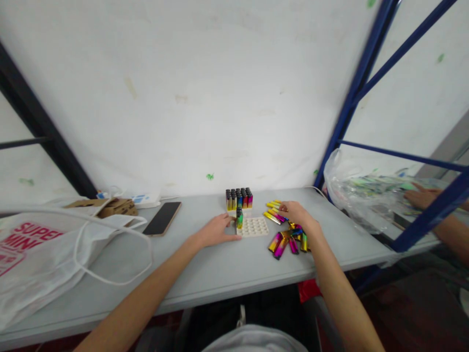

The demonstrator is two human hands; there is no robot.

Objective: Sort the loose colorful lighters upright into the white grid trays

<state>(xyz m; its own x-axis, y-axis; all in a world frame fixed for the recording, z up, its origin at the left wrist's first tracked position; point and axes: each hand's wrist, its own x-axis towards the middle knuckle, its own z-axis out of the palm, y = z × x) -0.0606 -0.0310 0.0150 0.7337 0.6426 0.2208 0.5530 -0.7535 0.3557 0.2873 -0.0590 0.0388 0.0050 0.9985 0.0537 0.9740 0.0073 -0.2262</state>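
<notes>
My left hand [219,230] rests at the left edge of a white tray [252,233] with rows of round holes. Its thumb and fingers are apart, close around the tray's near-left corner. One or more shiny green-and-gold lighters [239,220] stand upright in the tray's left side, beside those fingertips. My right hand [296,213] is over the loose lighters right of the tray, its fingertips closed on the end of a lighter, partly hidden by the hand. Several yellow and pink lighters [271,217] lie by it. A pile of metallic lighters [281,244] lies nearer me, partly under my wrist.
Behind the tray stands a block of upright lighters [239,199] with black tops. A phone [163,218], a white plastic bag [44,254] and a cable [120,282] lie at left. A blue frame post [344,112] rises at right; beyond it is another person's hand [421,195].
</notes>
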